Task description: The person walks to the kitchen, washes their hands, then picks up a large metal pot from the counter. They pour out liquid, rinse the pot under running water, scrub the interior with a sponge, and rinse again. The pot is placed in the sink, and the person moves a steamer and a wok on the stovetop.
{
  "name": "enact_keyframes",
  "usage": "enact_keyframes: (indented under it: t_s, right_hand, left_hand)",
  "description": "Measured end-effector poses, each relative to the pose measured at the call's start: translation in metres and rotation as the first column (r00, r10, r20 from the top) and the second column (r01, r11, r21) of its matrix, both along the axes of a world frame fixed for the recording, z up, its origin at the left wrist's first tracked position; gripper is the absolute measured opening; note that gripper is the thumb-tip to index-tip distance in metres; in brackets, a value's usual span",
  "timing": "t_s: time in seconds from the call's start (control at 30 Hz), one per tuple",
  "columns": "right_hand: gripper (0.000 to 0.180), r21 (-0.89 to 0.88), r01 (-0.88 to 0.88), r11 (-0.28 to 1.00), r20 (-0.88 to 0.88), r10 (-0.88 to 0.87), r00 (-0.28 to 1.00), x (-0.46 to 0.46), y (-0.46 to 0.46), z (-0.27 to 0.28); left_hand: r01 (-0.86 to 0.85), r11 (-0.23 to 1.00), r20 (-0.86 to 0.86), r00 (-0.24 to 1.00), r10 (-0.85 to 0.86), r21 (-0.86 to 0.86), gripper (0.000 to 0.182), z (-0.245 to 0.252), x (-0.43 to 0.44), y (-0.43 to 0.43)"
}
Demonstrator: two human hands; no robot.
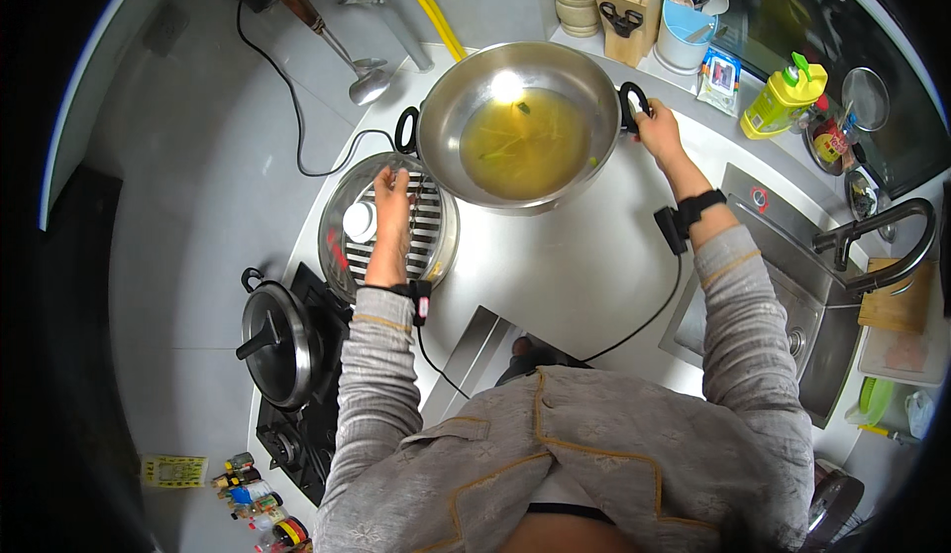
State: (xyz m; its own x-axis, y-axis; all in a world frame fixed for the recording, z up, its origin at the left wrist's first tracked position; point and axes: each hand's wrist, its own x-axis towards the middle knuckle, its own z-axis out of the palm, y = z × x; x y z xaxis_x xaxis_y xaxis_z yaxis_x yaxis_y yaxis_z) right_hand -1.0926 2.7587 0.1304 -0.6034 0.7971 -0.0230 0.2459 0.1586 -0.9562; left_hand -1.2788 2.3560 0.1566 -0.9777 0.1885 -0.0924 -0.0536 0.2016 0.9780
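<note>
A stainless steel wok (539,181) holds yellowish broth with bits of green in it, at the back of the white counter. My right hand (657,128) grips its black right-hand handle (634,107). The black left-hand handle (406,130) has no hand on it. My left hand (392,200), fingers slightly curled, is over a round appliance (449,256) with a glass lid and a striped grill surface, beside the white lid knob (360,221). Whether it touches the lid, I cannot tell. Black straps with small devices are round both wrists.
A lidded black pot (276,345) sits on the gas hob (286,445) at left. The steel sink (780,300) and black faucet (877,244) are at right. Behind stand a knife block (631,25), a blue-and-white utensil holder (683,36) and a yellow bottle (780,103). A black cord (297,122) runs to the appliance.
</note>
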Motion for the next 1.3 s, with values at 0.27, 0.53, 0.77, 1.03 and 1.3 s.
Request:
enact_keyframes:
  t_s: [0.27, 0.53, 0.77, 1.03, 1.3]
  right_hand:
    - [0.036, -0.121, -0.003, 0.993, -0.048, -0.003, 0.999, 0.073, -0.046, 0.009]
    - [0.043, -0.180, 0.068, 0.981, 0.006, -0.068, 0.998, 0.154, -0.085, 0.020]
    - [0.048, -0.179, 0.114, 0.977, 0.122, -0.093, 0.988, 0.239, -0.100, 0.043]
    - [0.045, -0.066, 0.313, 0.947, 0.175, -0.298, 0.938, 0.285, -0.055, 0.038]
    - [0.040, -0.094, 0.274, 0.957, 0.142, -0.260, 0.955, 0.279, -0.026, 0.015]
  left_hand:
    - [0.020, 0.994, 0.068, 0.997, -0.028, 0.107, 0.038, -0.010, -0.062, 0.031]
    - [0.195, 0.979, 0.238, 0.949, -0.205, 0.066, 0.032, -0.007, -0.062, 0.055]
    - [0.509, 0.860, 0.253, 0.828, -0.501, 0.036, 0.033, -0.004, 0.007, 0.049]
    - [0.492, 0.830, 0.221, 0.807, -0.548, 0.262, 0.032, 0.004, 0.113, 0.068]
    - [0.314, 0.849, 0.245, 0.862, -0.443, 0.426, 0.023, 0.021, 0.128, 0.078]
